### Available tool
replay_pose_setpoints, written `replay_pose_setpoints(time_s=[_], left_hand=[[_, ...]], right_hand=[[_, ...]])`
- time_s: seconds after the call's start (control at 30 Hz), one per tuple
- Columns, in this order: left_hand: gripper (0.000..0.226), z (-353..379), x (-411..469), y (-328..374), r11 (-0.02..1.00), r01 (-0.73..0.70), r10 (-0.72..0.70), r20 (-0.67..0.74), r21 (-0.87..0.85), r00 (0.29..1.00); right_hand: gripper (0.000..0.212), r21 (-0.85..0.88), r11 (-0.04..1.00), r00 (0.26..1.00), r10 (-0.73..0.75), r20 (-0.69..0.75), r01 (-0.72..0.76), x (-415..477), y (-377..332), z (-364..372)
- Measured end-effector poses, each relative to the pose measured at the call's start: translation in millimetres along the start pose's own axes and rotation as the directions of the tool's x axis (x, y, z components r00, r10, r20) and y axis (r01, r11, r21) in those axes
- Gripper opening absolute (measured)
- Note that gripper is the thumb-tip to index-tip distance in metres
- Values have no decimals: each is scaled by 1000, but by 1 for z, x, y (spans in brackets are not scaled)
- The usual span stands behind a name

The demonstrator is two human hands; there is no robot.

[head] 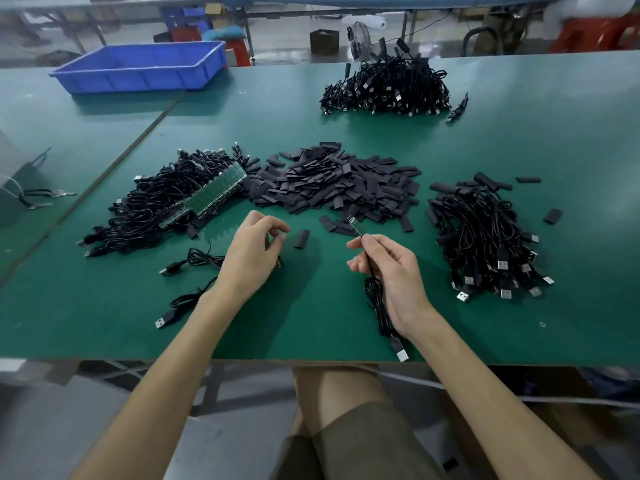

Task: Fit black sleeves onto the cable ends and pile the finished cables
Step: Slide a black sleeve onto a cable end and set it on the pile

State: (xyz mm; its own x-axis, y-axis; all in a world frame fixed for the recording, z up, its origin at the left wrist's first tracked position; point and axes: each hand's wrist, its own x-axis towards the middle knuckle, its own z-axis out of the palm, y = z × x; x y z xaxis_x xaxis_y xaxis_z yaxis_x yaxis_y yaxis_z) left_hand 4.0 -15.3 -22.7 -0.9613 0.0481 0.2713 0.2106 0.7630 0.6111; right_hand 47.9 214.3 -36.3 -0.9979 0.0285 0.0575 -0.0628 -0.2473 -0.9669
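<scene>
**Matt black on matt green**

The cable (pixel 375 299) pinched in my right hand (pixel 391 271) has a smooth, slightly glossy black plastic jacket. Its plug (pixel 399 349), below my wrist, ends in bright bare metal. Above the grip its tip is a green board (pixel 354 223). Left of the grip a sleeve (pixel 301 239) looks matt dull black, like the sleeve pile (pixel 339 183) beyond. The table (pixel 311 323) is smooth matt green; the tray (pixel 138 65) far off, glossy blue plastic.

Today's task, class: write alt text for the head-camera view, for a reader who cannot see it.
A person's right hand pinches the bare circuit-board end of a black USB cable above a green table; the left hand, loosely curled, is beside a loose black sleeve. Behind lie a heap of sleeves and cable piles at left and right.
</scene>
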Motion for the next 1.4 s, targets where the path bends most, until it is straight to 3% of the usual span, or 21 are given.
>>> replay_pose_setpoints(time_s=[0.07, 0.17, 0.37, 0.5, 0.57, 0.73, 0.8, 0.97, 1.2, 1.4], left_hand=[[16, 6, 5, 7, 997, 52, -51, -3, 63, 999], [38, 19, 16, 19, 977, 135, -153, 101, 167, 983], [14, 28, 29, 34, 970, 7, -77, 278, 244, 957], [16, 25, 29, 33, 965, -44, -44, 324, 260, 945], [15, 24, 25, 32, 974, -57, -13, 310, 219, 951], [13, 21, 14, 31, 995, -6, 30, 249, -98, 968], [25, 19, 11, 31, 989, -72, 100, 231, -127, 968], [30, 15, 3, 28, 960, -189, 219, 134, -207, 966], [23, 9, -4, 30, 912, -130, 162, 52, -388, 985], [32, 9, -4, 34, 902, -67, 108, 73, -428, 991]], right_hand=[[26, -4, 1000, 1000, -2, 0, 2, 0, 0, 0], [26, -1, 1000, 1000, -7, 10, 7, -2, -2, -1], [24, -33, 999, 999, -26, 32, 27, -4, -4, -1], [24, -28, 999, 999, -16, 29, 17, -5, -6, -1], [24, -35, 999, 999, -17, 31, 18, -5, -6, 0], [23, -69, 997, 999, -18, 31, 21, -5, -5, 0], [22, -103, 994, 999, -31, 36, 35, -5, -4, 2], [22, -213, 976, 998, -57, -23, 50, -1, 0, 1], [26, -359, 930, 996, -90, -24, 76, -1, 4, 2], [26, -350, 934, 997, -79, 0, 74, -3, 1, 3]])
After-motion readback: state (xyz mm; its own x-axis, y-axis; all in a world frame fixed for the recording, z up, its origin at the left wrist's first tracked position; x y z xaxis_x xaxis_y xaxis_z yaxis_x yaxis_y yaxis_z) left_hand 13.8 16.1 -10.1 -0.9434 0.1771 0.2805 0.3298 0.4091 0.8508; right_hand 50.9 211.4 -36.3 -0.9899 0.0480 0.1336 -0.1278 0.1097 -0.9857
